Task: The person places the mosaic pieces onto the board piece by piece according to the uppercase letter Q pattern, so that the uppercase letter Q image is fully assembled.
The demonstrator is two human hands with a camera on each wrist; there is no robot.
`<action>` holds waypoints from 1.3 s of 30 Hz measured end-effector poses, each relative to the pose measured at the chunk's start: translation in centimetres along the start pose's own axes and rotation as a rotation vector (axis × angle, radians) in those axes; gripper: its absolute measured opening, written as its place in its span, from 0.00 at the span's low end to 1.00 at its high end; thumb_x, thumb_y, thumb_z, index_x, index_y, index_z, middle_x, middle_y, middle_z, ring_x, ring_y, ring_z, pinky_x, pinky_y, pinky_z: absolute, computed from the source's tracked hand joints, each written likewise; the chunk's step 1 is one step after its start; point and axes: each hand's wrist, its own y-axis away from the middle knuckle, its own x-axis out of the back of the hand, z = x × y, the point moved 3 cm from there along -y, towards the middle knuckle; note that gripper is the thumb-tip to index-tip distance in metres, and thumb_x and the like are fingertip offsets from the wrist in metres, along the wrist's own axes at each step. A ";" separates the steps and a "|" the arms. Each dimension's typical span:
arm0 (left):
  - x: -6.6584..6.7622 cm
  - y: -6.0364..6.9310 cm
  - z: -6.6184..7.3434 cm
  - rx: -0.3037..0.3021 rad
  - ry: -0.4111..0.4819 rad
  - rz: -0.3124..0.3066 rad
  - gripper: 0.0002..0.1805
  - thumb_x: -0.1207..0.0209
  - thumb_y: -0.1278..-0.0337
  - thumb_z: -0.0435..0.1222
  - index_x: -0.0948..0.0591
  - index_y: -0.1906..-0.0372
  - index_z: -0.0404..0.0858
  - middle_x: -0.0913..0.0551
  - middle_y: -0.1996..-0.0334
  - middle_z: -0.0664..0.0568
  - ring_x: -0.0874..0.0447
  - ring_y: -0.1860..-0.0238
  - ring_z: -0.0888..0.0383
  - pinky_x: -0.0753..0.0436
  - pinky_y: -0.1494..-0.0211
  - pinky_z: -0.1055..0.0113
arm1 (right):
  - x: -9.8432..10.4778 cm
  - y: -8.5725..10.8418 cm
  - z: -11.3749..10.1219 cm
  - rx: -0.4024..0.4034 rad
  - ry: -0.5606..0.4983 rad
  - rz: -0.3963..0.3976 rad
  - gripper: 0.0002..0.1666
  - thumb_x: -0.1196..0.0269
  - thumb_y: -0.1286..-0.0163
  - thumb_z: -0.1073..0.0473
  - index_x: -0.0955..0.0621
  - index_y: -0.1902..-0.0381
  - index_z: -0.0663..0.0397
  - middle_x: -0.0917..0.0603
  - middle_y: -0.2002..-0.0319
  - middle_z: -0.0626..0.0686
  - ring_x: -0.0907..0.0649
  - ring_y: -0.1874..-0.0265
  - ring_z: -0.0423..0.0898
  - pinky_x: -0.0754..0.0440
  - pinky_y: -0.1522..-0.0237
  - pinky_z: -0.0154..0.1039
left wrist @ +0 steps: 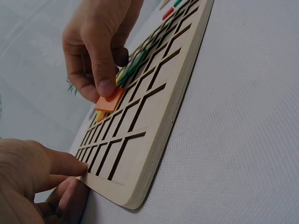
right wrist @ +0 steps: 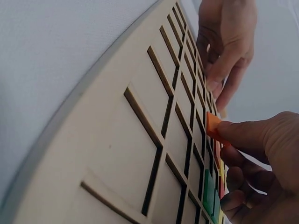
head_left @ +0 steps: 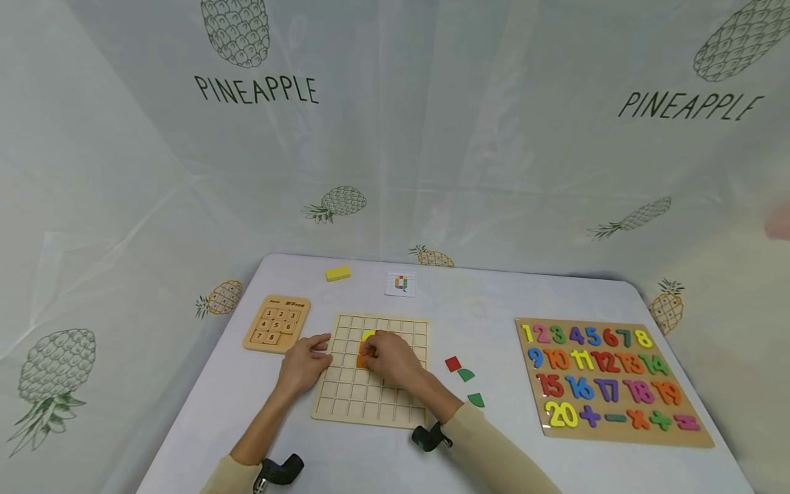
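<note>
A wooden grid board (head_left: 345, 410) lies on the table. My right hand (head_left: 395, 360) is over its middle, pinching an orange square tile (left wrist: 110, 100) between thumb and fingers, as the right wrist view also shows. The tile is tilted against the grid. Near these fingers, green tiles (right wrist: 209, 191) and a yellow tile (head_left: 368, 335) sit in the board, partly hidden by the right hand in the head view. At the board's left edge rests my left hand (head_left: 302, 365), fingers loosely extended and fingertips touching the rim.
Right of the board lie a red square tile (head_left: 453, 363) and two green curved tiles (head_left: 476, 399). A pattern card (head_left: 400, 283) and a yellow block (head_left: 337, 274) are behind it. A number slide puzzle (head_left: 276, 324) stands left; a colourful number board (head_left: 605, 432) lies far right.
</note>
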 end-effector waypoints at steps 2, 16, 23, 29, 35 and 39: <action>-0.1 0.0 0.0 0.002 0.002 -0.001 0.26 0.33 0.46 0.33 0.18 0.38 0.38 0.15 0.55 0.49 0.13 0.56 0.54 0.18 0.52 0.56 | -0.1 0.0 -0.1 0.008 0.031 0.004 0.03 0.29 0.35 0.57 0.14 0.66 0.47 0.21 0.71 0.39 0.24 0.71 0.35 0.23 0.64 0.31; -0.1 -0.1 -0.1 0.004 0.006 0.001 0.26 0.33 0.46 0.33 0.18 0.39 0.38 0.15 0.55 0.49 0.13 0.57 0.55 0.18 0.53 0.57 | -0.5 0.5 -0.1 0.033 0.095 0.026 0.06 0.29 0.35 0.55 0.12 0.62 0.48 0.20 0.64 0.42 0.22 0.68 0.35 0.21 0.62 0.31; -0.1 -0.2 -0.1 0.007 -0.005 -0.002 0.26 0.33 0.46 0.33 0.19 0.38 0.38 0.15 0.55 0.49 0.13 0.57 0.55 0.18 0.53 0.57 | -0.4 0.6 -0.1 0.035 0.114 0.016 0.08 0.31 0.33 0.56 0.11 0.56 0.45 0.18 0.60 0.43 0.22 0.65 0.37 0.21 0.60 0.32; 0.0 -0.1 -0.1 0.009 -0.010 -0.004 0.26 0.33 0.46 0.33 0.18 0.38 0.38 0.15 0.55 0.50 0.13 0.56 0.54 0.18 0.53 0.57 | -0.4 0.6 -0.2 0.052 0.111 -0.013 0.12 0.33 0.31 0.57 0.11 0.52 0.40 0.19 0.59 0.44 0.25 0.66 0.37 0.24 0.63 0.31; 0.1 0.0 -0.1 0.000 0.000 -0.001 0.26 0.33 0.46 0.33 0.19 0.38 0.38 0.15 0.55 0.49 0.13 0.56 0.54 0.18 0.53 0.57 | 0.4 1.1 0.4 0.040 0.051 -0.018 0.12 0.34 0.30 0.57 0.12 0.51 0.43 0.18 0.57 0.43 0.21 0.62 0.37 0.21 0.57 0.34; 0.0 0.1 0.0 0.006 0.002 0.003 0.26 0.33 0.46 0.33 0.18 0.38 0.38 0.15 0.55 0.49 0.13 0.56 0.53 0.17 0.53 0.57 | 2.4 2.2 2.1 0.024 -0.017 -0.017 0.11 0.35 0.30 0.58 0.12 0.51 0.47 0.20 0.63 0.42 0.23 0.67 0.37 0.22 0.61 0.34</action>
